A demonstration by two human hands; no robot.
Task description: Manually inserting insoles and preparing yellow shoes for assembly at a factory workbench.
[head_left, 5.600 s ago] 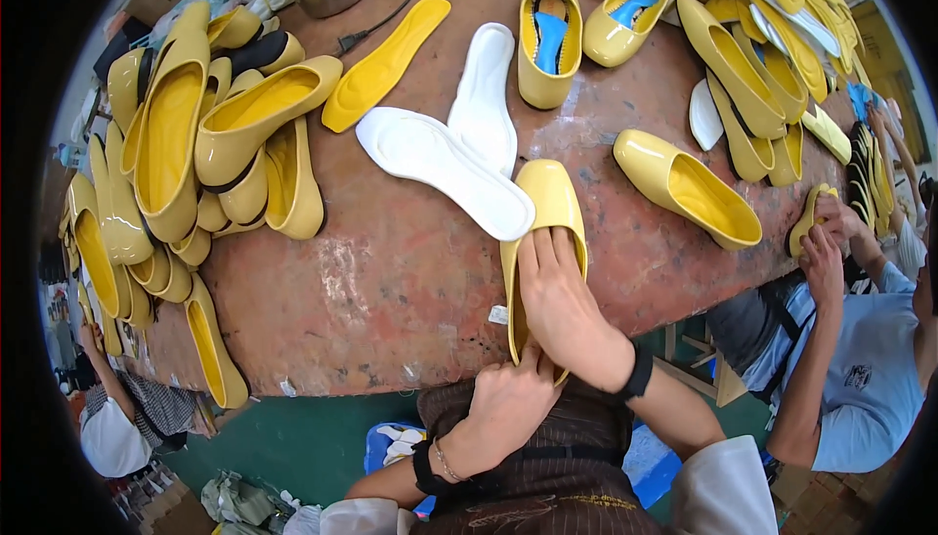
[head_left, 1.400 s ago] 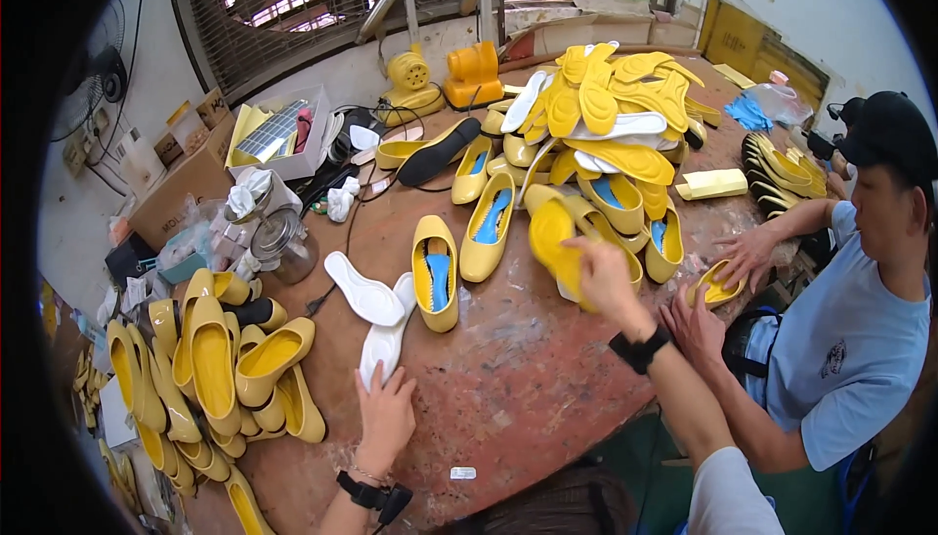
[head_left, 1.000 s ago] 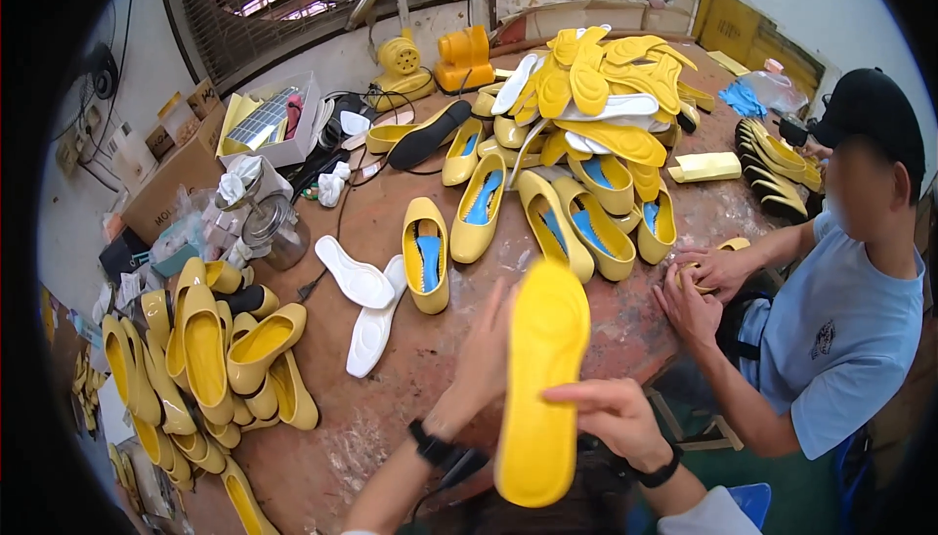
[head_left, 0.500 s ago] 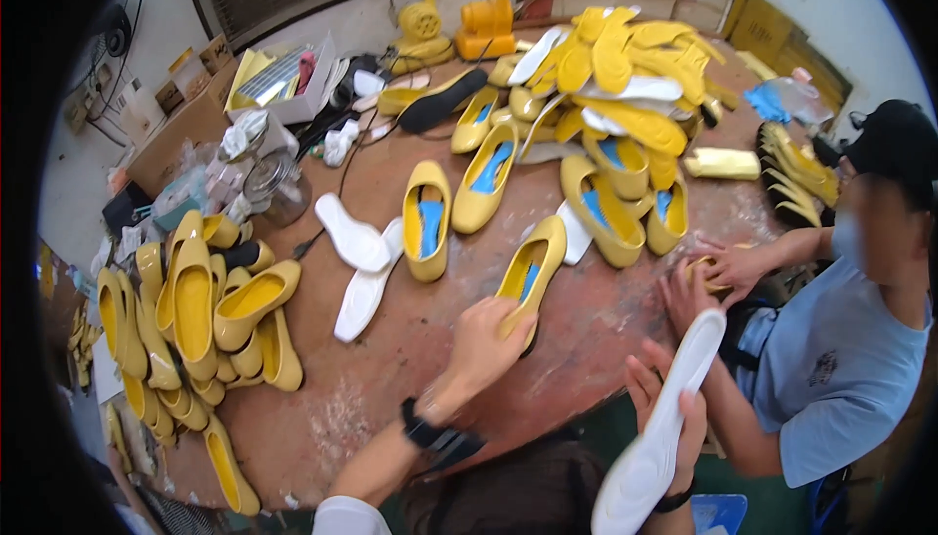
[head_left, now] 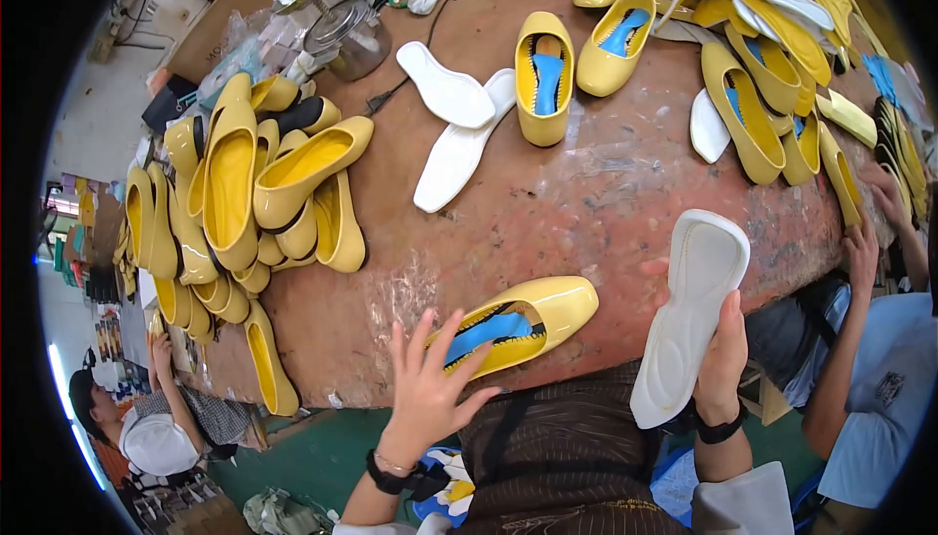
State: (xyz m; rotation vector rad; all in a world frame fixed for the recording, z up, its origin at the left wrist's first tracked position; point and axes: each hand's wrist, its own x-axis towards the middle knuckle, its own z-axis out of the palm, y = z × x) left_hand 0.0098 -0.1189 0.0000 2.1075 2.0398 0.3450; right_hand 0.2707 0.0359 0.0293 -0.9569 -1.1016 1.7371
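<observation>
A glossy yellow flat shoe point(head_left: 562, 310) lies on its sole at the table's near edge, toe to the right. Blue and black show along its inside bottom. My left hand point(head_left: 430, 384) is at its heel end, fingers spread and holding nothing; whether the fingertips touch the shoe I cannot tell. To the right, above the table edge, my right hand point(head_left: 725, 359) grips a white insole point(head_left: 692, 291) upright, thumb on one side and fingertips at the other. Farther back, a yellow shoe with a blue inside point(head_left: 540, 120) stands beside two overlapping white insoles point(head_left: 454, 169).
A heap of yellow shoes point(head_left: 230, 193) covers the table's left side. More shoes and yellow insoles point(head_left: 782, 7) are piled at the far right. A glass jar point(head_left: 347, 42) stands far left. One co-worker point(head_left: 889, 369) sits at right, another point(head_left: 151, 428) at lower left.
The shoe has come nearer and turned its toe rightward. My left hand has let go of it and spread its fingers. The insole remains in my right hand. The view has shifted down.
</observation>
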